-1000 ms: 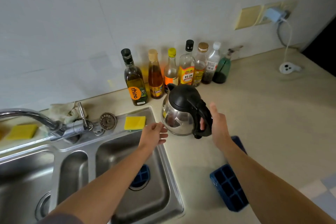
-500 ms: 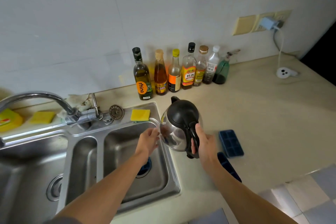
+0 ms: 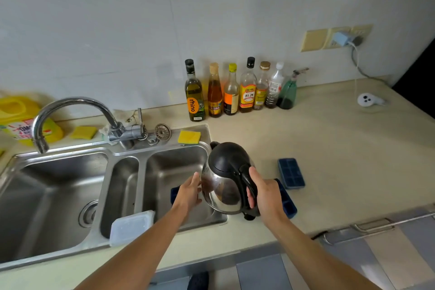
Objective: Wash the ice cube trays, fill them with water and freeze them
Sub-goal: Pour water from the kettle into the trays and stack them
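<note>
The right hand [image 3: 266, 193] still grips the kettle [image 3: 223, 186] by its handle, now drawn closer, over the sink [image 3: 127, 153] edge. The left hand [image 3: 188, 192] lies flat-fingered against its side. One ice cube tray [image 3: 291, 173] sits on the table [image 3: 341, 148] right of the right hand.

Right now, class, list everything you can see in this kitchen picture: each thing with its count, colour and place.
sink: 1, steel, left half of the view
counter: 1, beige, around the sink
tap: 1, chrome, behind the sink
kettle: 1, black and steel, held over the sink's right rim
ice cube trays: 3, blue, two on the counter, one in the right basin
bottles: 7, mixed colours, row at the counter's back
sponges: 2, yellow, one on the sink rim, one left of the tap
plastic box: 1, clear, sink's front rim
detergent bottle: 1, yellow, far left
left grip: 1, bare, open against the kettle's side
right grip: 1, bare, round the kettle's handle
</note>
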`<state>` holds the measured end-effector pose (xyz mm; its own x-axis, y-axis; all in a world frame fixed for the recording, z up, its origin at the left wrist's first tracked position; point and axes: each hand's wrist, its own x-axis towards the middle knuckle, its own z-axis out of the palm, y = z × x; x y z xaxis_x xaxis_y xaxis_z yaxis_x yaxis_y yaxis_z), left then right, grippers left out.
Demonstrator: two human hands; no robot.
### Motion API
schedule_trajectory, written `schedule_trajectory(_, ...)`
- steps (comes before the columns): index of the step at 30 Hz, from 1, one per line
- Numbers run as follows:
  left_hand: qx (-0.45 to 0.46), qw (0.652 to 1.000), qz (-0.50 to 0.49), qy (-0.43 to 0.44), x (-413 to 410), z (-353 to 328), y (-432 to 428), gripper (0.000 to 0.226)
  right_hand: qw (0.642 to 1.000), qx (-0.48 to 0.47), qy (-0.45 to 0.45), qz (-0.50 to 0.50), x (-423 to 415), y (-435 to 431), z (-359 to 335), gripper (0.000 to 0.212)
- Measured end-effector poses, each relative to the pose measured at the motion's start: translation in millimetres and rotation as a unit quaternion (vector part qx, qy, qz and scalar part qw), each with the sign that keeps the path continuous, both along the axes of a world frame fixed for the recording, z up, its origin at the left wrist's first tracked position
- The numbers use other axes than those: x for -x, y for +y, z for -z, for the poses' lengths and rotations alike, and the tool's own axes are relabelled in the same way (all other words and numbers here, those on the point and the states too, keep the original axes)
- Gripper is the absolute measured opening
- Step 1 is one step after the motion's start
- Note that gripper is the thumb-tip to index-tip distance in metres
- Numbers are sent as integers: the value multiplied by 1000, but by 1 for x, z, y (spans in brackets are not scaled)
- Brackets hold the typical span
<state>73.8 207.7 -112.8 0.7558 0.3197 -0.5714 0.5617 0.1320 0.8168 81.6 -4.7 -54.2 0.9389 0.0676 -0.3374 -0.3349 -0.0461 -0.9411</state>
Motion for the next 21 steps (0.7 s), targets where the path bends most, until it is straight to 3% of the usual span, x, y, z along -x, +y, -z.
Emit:
schedule_trajectory(7, 48, 997, 48, -23, 15, -1, 20, 46, 1000, 17, 3, -14, 9, 17, -7, 58)
schedule_trajectory(15, 82, 996, 25, -22, 31, 7, 54, 29, 996, 59, -8, -59, 10, 45, -12, 60)
schedule_trajectory(21, 125, 991, 31, -24, 42, 11, 65, 32, 990, 95, -15, -102, 8, 60, -20, 63)
